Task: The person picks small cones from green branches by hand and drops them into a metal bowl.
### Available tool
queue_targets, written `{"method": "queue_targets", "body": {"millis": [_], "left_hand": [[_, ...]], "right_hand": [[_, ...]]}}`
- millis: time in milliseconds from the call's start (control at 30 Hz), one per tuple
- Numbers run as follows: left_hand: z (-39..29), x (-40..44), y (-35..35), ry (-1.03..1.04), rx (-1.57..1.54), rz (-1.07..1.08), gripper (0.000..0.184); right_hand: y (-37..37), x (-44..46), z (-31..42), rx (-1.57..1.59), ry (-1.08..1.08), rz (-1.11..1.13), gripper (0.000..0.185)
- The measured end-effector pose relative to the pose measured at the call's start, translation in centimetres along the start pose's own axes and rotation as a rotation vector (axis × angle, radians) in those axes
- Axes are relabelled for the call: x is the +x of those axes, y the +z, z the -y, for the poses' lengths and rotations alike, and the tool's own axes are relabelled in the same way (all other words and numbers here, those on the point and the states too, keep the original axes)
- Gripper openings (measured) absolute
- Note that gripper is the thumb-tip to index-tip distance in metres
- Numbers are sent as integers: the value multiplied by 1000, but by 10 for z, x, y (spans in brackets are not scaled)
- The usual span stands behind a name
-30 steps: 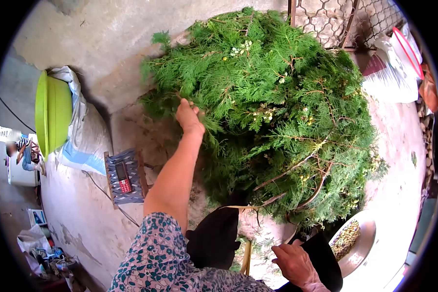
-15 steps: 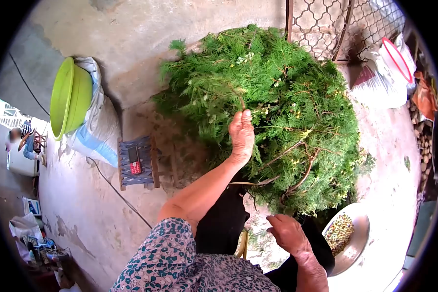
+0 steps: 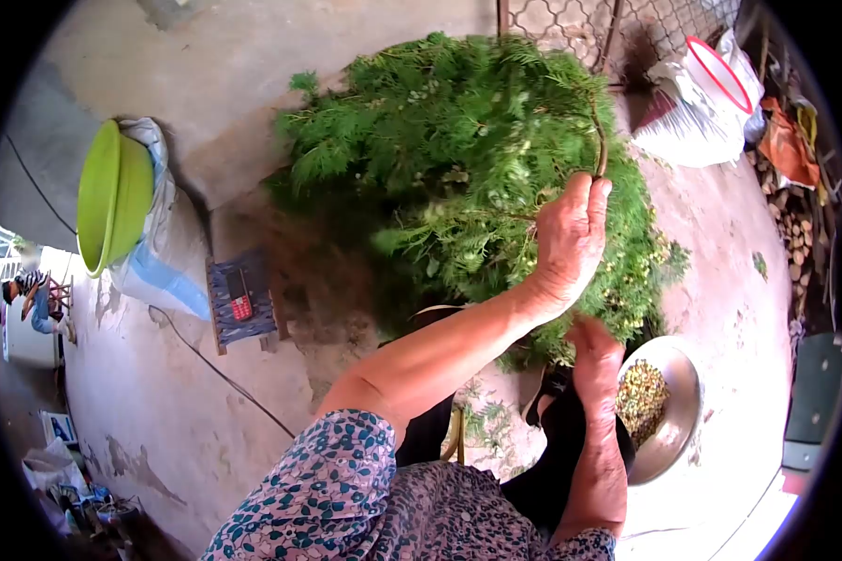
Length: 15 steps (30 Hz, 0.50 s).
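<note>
My left hand is closed around the brown stem of a leafy evergreen branch, holding it over a large heap of cut evergreen branches. The heap's flat green sprays carry small pale cones. Lower down, my right hand is at the near edge of the greenery, beside the raised left forearm. Motion smears its fingers, and leaves partly cover them. Just right of that hand stands a metal basin containing many small yellow-green and brown pieces.
On the left, a green plastic tub leans against a white sack. A red phone lies on a low woven stool. A white bag with a red-rimmed item stands far right, near firewood. Another person sits far left.
My left hand has moved right with the branch stem in its grasp. My right hand has risen from beside the knee to the edge of the heap. The view has shifted slightly.
</note>
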<state>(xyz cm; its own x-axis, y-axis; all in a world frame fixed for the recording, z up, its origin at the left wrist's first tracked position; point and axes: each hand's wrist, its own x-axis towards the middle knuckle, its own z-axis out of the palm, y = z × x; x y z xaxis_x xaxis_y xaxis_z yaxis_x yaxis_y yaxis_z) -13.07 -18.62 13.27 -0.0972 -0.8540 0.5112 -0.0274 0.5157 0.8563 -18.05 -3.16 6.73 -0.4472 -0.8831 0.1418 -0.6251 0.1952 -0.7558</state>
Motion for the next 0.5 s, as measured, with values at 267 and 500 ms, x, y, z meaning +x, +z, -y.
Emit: {"method": "queue_targets", "body": {"millis": [267,500], "left_hand": [[32,-94,32,-152,4,336,18],[32,-123,47,-35,119,505,10]], "right_hand": [[-33,29,-29,768,401,-222,42],[-33,47,-46,1013,398,-175,31]]}}
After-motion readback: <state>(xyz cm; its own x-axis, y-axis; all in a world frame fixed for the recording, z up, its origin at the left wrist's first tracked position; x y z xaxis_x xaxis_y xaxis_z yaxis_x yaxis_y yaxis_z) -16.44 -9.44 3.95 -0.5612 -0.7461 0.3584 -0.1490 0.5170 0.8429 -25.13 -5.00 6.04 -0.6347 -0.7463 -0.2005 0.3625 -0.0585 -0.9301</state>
